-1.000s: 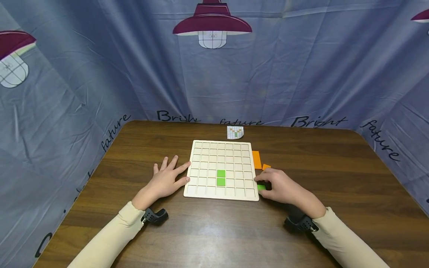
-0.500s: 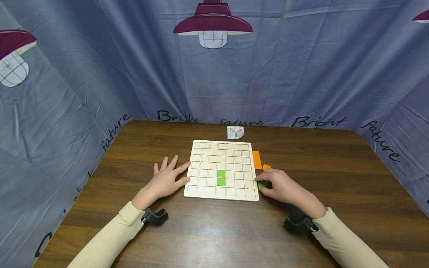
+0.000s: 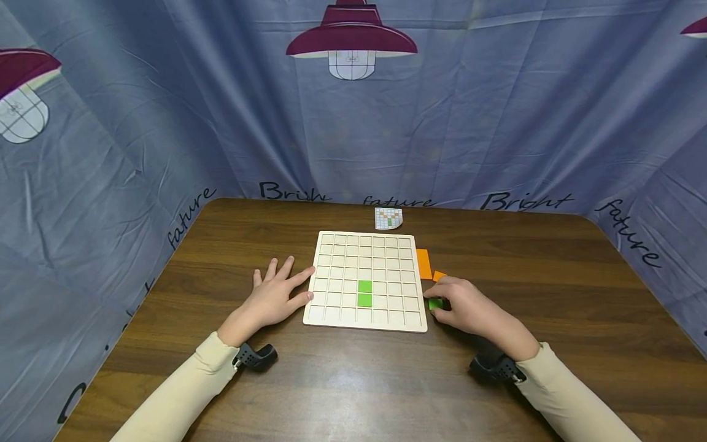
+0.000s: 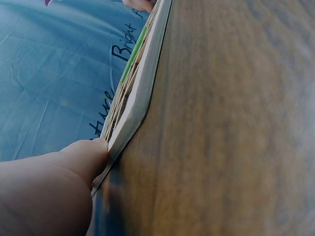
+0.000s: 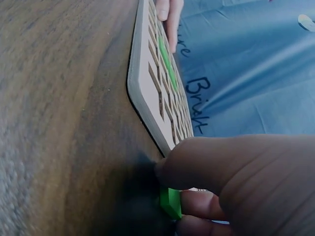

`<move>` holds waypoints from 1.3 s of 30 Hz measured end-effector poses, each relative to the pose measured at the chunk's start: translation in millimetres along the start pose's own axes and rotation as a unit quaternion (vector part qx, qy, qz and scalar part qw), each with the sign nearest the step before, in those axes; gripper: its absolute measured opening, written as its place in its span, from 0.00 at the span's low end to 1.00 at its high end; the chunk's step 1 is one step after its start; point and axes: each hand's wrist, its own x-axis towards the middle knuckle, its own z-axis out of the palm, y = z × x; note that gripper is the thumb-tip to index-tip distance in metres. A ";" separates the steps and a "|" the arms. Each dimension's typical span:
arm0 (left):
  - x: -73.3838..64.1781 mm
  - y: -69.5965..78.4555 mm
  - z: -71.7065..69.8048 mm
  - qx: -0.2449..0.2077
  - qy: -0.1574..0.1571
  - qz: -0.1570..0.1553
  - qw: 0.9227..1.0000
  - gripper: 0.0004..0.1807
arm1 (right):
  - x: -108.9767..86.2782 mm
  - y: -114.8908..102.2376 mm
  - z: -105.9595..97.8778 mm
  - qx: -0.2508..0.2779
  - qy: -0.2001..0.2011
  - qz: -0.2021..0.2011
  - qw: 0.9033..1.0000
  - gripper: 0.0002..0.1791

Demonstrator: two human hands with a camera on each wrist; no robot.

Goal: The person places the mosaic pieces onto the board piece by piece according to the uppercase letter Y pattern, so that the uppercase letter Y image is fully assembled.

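Observation:
A pale wooden grid board point(image 3: 337, 326) lies flat, with two green square tiles point(image 3: 364, 293) set in neighbouring cells of one column. On its left side, my left hand point(image 3: 267, 301) rests with spread fingers, index and thumb tips at the board's edge. In the left wrist view the thumb point(image 4: 81, 160) meets the board's corner. Beyond the right edge, my right hand point(image 3: 466, 307) has curled fingers and holds a loose green tile point(image 3: 436, 304) between thumb and fingers. The right wrist view shows this green tile point(image 5: 171, 203) low by the table, against the fingertips, with the thumb partly over it.
Flat orange pieces point(image 3: 423, 264) lie along the board's right edge, and a smaller orange piece point(image 3: 439, 275) sits just above the right hand. Behind the board is a small printed grid card point(image 3: 388, 218). A blue curtain point(image 3: 442, 123) hangs behind the wooden table point(image 3: 342, 387).
The loose green tile has shifted slightly right and away from the board's edge, with the right fingers moving slightly along. My left hand has stayed put.

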 end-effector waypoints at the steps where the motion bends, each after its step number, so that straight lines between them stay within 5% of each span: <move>1: 0.1 0.1 0.1 0.000 0.000 0.000 1.000 0.33 | -0.3 0.2 -0.1 0.002 -0.001 0.000 1.000 0.13; 39: 0.9 -1.5 1.3 0.001 0.001 -0.003 1.000 0.33 | 0.8 6.0 -3.2 0.010 0.005 -0.003 1.000 0.12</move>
